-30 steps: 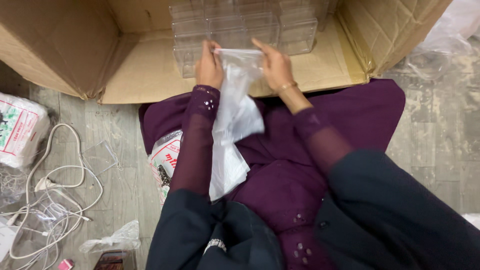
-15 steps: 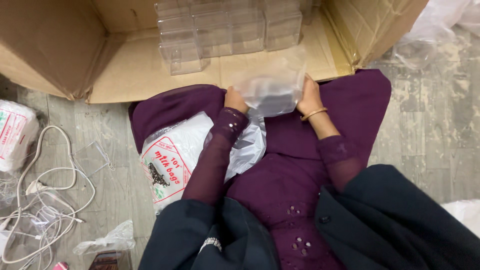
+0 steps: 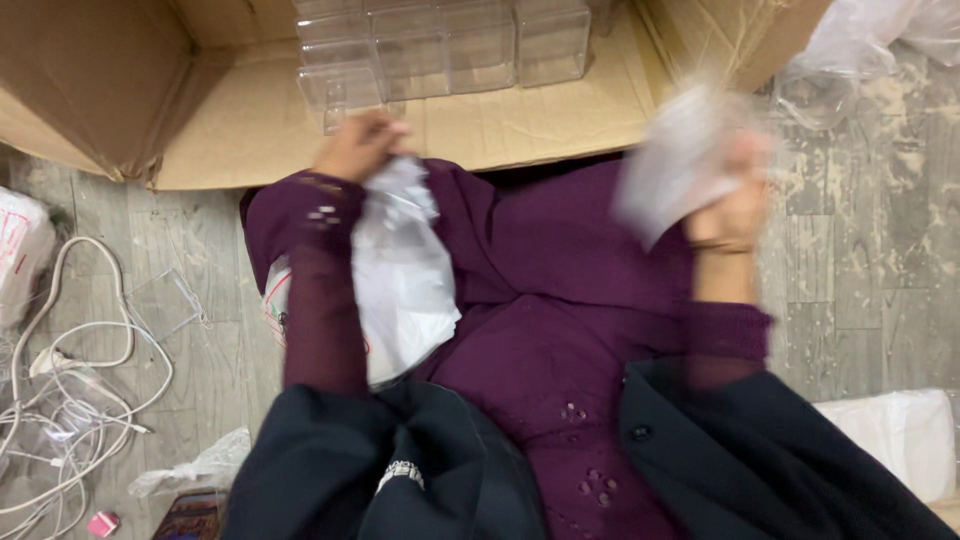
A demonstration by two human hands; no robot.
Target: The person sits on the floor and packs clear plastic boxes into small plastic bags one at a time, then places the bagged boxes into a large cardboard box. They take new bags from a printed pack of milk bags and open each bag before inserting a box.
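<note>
My left hand [image 3: 362, 145] is closed on the top of a white plastic bag [image 3: 405, 275] that hangs down over my purple lap. My right hand [image 3: 735, 205], blurred by motion, grips a small clear plastic box [image 3: 680, 160] out to the right, above the grey floor. Ahead of both hands, several clear plastic boxes [image 3: 450, 50] stand in rows on a flattened cardboard sheet [image 3: 520, 125].
Open cardboard box walls [image 3: 90, 80] rise at the back left and back right. White cables [image 3: 70, 400] lie tangled on the floor at left beside a clear lid [image 3: 165, 303]. Crumpled plastic [image 3: 870, 50] lies at top right, a white packet [image 3: 900, 435] at lower right.
My hands have parted: the right one swung out to the right with the clear box, while the left stayed near the cardboard edge holding the white bag.
</note>
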